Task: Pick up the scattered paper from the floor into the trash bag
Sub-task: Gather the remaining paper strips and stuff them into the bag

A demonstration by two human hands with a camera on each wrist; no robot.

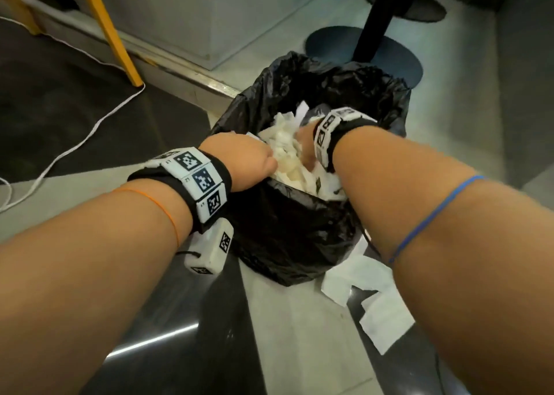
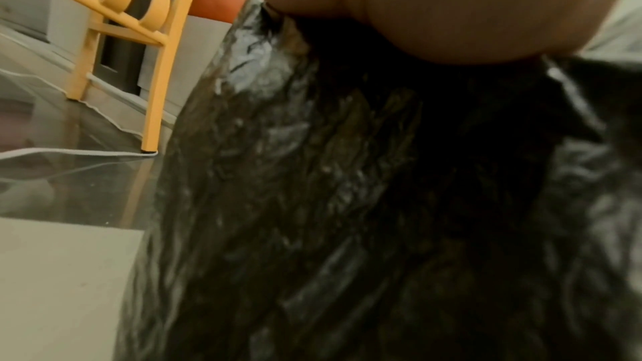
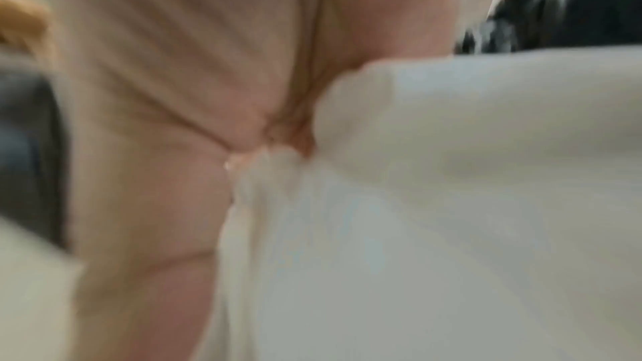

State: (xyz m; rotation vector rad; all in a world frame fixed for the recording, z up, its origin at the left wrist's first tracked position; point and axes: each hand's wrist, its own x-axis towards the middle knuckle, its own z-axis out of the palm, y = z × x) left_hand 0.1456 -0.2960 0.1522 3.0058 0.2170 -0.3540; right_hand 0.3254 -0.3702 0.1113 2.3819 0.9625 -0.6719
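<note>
The trash bag (image 1: 299,223) mouth at frame centre is crowded by crumpled paper (image 1: 284,148). Bare floor (image 1: 293,319) is left free at lower centre; a yellow chair leg (image 1: 117,38) stands upper left.

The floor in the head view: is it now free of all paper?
No, white paper on the floor lies beside the trash bag, under the right forearm.

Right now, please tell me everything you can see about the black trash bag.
The black trash bag is thin, glossy, wrinkled plastic. It stands upright on the floor with its mouth open, and white crumpled paper fills it up to the rim. The left hand is at its near left rim, and the right hand presses into the paper. A white paper strip lies on the floor at its base.
</note>
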